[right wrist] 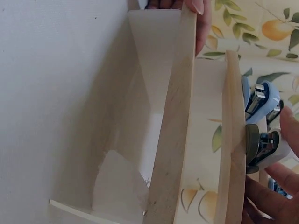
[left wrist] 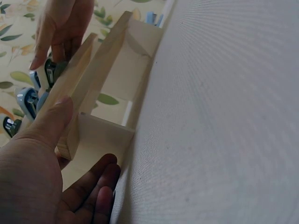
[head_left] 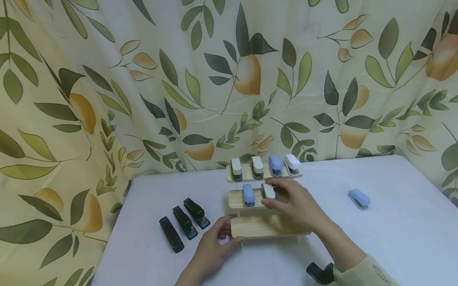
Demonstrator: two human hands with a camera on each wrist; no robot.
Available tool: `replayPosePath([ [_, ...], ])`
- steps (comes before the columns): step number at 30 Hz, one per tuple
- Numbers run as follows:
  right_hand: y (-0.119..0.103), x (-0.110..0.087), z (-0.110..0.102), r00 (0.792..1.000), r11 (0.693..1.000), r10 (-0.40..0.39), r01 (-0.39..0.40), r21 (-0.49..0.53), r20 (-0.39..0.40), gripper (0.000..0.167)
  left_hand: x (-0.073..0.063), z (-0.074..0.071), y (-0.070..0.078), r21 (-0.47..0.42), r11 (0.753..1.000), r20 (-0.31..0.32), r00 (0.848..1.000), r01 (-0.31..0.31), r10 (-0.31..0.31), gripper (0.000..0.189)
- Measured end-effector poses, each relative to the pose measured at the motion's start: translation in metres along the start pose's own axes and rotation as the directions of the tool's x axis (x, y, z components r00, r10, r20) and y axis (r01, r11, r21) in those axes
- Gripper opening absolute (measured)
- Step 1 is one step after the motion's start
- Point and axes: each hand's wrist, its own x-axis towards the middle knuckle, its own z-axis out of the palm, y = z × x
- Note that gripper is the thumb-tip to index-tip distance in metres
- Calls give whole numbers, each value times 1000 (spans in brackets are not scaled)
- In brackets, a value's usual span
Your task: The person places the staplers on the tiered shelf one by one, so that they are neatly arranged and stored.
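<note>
Sitting just right of three black staplers [head_left: 185,222], the left hand [head_left: 215,249] grips the wooden rack [head_left: 263,226] by its lower left end, seemingly to steady it, while on the middle shelf [head_left: 236,199], beside a blue stapler [head_left: 248,194], a white stapler [head_left: 268,191] is pinched by the right hand [head_left: 296,203], perhaps for control.

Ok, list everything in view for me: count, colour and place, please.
Three-tier wooden rack: 1, pale tan, on cloth-covered table.
Table: 1, white, under rack.
Small white staplers: 4, white, three on top shelf, one at middle shelf.
Blue staplers: 3, blue, top shelf, middle shelf, right of rack.
Long black staplers: 3, black, left of rack.
Leaf-and-fruit print backdrop: 1, cream, behind table.
Curved devices: 2, black, at wrists.
Sleeves: 2, beige, forearms.
Left hand: 1, bare, gripping bottom shelf's left end.
Right hand: 1, bare, pinching middle-shelf white stapler.
</note>
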Motion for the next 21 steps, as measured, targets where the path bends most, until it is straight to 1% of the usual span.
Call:
replayPosePath([
  [7, 3, -4, 0, 1000, 1000, -24, 24, 4, -10, 65, -1, 0, 1, -9, 1000, 4, 1000, 7, -7, 65],
  [13, 7, -13, -1, 1000, 1000, -3, 3, 19, -14, 66, -4, 1, 1, -3, 1000, -2, 1000, 19, -19, 64],
  [16, 9, -18, -4, 999, 1000, -12, 13, 29, -32, 63, -4, 1, 2, -1, 1000, -4, 1000, 21, -21, 64],
  [21, 16, -27, -17, 995, 996, -56, 62, 64, -86, 55, -2, 0, 2, 5, 1000, -5, 1000, 11, -11, 64],
])
